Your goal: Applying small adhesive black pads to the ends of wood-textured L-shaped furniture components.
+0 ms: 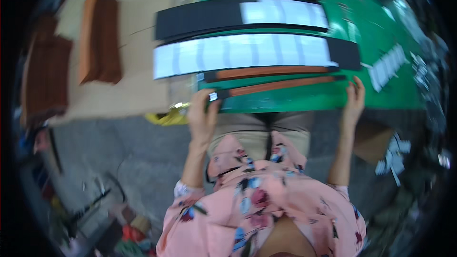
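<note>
left grip [202, 114] pinches one end of the brown strip [281, 86], right grip [352, 103] parted beside the other, apparently steadying its length.

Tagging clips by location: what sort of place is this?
Probably a workshop or packing station: green worktop, brown stacks on the left, and a long brown strip with dark ends.

Cardboard sheet [143, 66] lies left, beside green tabletop [285, 103]. Yellow item [167, 118], kind unclear, shows at sheet's near edge. Grey floor [152, 162] below. Right: brown carton [371, 140], white scraps [395, 156] beside it. Lower left: blurred clutter [132, 234], partly red.
</note>
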